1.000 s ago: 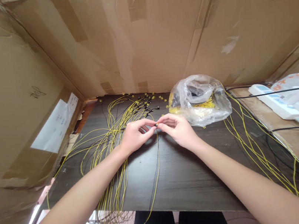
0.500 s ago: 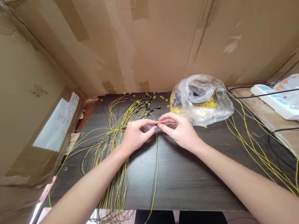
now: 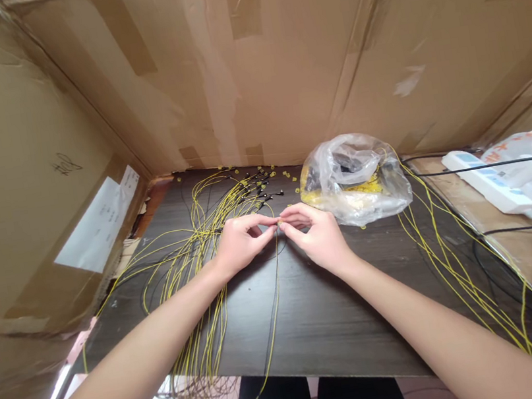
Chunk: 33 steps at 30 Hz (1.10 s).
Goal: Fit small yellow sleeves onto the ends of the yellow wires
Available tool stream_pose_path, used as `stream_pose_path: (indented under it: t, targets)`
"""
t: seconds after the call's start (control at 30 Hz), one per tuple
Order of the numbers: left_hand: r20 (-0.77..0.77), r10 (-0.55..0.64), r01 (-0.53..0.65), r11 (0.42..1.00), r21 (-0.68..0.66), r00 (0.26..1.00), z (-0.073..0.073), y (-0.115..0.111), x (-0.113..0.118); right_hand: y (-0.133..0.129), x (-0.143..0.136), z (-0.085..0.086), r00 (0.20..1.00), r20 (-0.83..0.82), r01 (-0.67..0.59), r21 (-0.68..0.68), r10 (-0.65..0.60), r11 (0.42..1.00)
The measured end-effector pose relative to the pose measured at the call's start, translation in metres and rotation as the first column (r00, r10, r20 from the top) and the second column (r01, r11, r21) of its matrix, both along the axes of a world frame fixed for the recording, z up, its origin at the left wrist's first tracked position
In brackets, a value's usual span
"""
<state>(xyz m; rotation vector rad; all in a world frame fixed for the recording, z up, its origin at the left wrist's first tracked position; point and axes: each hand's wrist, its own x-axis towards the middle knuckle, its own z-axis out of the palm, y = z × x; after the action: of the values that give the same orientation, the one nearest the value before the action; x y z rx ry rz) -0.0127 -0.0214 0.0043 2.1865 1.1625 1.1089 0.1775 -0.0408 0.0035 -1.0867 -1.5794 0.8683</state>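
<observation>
Over the middle of the dark tabletop, my left hand [image 3: 246,241] and my right hand [image 3: 318,235] meet fingertip to fingertip. Each is closed in a pinch. A tiny yellow piece [image 3: 279,222] shows between the fingertips, mostly covered by them. From the pinch a thin yellow wire [image 3: 276,294] hangs down toward me and over the table's front edge. Which hand grips the wire's end is hard to see. Left of my left hand lies a loose bundle of yellow wires [image 3: 214,300], with black tips [image 3: 265,193] fanned out behind.
A clear plastic bag [image 3: 364,208] with yellow contents sits behind my right hand. Small yellow pieces [image 3: 287,173] are scattered near the cardboard wall [image 3: 289,89]. More yellow wires [image 3: 442,260] run down the right side, near a white power strip [image 3: 486,180].
Both hands keep their pinch in almost the same place, with a slight shift of the fingertips. The whole view has moved a little; nothing was let go.
</observation>
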Motion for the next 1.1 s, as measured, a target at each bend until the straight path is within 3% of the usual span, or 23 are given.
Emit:
stream_pose_path:
  t: [1.1]
  targets:
    - [-0.030, 0.013, -0.012, 0.999, 0.042, 0.999, 0.0017, -0.0029, 0.0015, -0.0005, -0.0005, 0.0008, 0.997, 0.071, 0.022, 0.068, -0.027, 0.997]
